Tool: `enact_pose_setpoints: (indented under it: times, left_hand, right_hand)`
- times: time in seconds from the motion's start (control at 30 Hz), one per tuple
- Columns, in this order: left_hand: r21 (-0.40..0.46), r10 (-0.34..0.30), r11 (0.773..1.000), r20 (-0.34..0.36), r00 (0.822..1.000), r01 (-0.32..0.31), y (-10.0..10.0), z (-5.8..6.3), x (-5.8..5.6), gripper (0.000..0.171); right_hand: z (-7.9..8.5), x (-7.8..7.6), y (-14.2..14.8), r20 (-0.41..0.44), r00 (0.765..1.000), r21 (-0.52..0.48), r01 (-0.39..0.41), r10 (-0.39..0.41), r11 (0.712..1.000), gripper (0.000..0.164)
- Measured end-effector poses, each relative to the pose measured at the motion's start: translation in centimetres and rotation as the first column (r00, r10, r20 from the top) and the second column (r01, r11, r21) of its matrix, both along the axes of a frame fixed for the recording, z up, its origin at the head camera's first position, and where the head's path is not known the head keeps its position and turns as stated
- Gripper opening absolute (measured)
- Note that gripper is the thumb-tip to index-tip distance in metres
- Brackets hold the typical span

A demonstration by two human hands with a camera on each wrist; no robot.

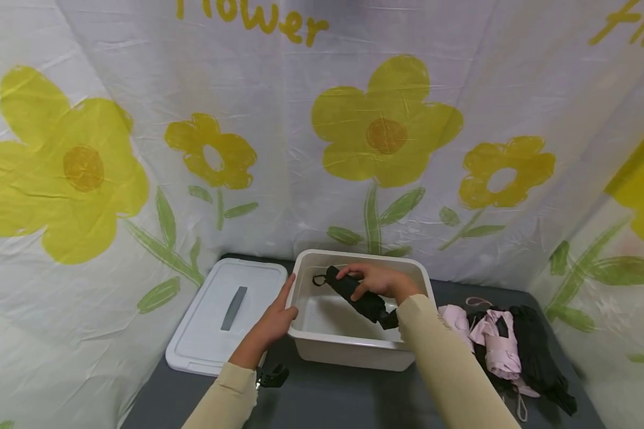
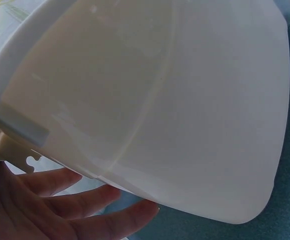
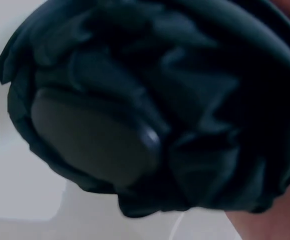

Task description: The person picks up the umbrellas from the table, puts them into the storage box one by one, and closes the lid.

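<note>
In the head view my right hand (image 1: 378, 280) grips a black folded umbrella (image 1: 356, 296) over the inside of a white plastic bin (image 1: 349, 341). A loop hangs from the umbrella's left end, and the umbrella slants down to the right. The right wrist view shows its flat dark end and bunched black fabric (image 3: 209, 100) up close. My left hand (image 1: 275, 316) is at the bin's left side. Along the outer wall (image 2: 209, 125) in the left wrist view, its fingers (image 2: 85, 202) lie extended and touch the bin's side.
Left of the bin lies a white lid (image 1: 204, 322) with a grey handle. On the right of the dark table (image 1: 322, 393) a pink folded umbrella (image 1: 501, 354) and a black one (image 1: 536, 351) lie in a pile with others. A flower-print curtain (image 1: 290, 196) stands behind.
</note>
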State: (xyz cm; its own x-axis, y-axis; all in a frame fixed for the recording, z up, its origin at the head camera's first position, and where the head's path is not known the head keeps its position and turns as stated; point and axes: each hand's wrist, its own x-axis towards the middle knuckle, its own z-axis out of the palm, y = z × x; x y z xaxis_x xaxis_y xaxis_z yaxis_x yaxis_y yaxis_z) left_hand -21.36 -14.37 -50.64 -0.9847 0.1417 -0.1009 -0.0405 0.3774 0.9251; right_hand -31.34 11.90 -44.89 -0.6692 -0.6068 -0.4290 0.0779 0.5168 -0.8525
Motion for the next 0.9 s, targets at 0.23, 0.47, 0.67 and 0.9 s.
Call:
enact_pose_setpoints:
  times: [0.23, 0.47, 0.67, 0.9]
  left_hand:
    - [-0.010, 0.009, 1.000, 0.004, 1.000, -0.009, -0.3, -0.7, -0.2, 0.081]
    - [-0.011, 0.004, 1.000, -0.003, 1.000, -0.004, -0.3, -0.5, -0.1, 0.079]
    - [-0.028, 0.008, 1.000, -0.007, 1.000, -0.009, -0.2, -0.4, 0.0, 0.080]
    - [-0.045, 0.001, 0.999, -0.018, 1.000, -0.002, -0.1, -0.3, 0.0, 0.079]
  right_hand:
    - [-1.8, -0.4, -0.9, 0.026, 0.999, -0.007, 0.023, -0.023, 1.000, 0.061]
    - [-2.7, -0.6, -1.8, 0.011, 0.997, 0.051, 0.074, -0.075, 0.996, 0.062]
    - [-3.1, -0.4, -2.6, 0.043, 0.996, 0.086, 0.079, -0.083, 0.993, 0.064]
    - [-3.3, -0.2, -3.5, 0.044, 0.997, 0.121, 0.061, -0.067, 0.991, 0.062]
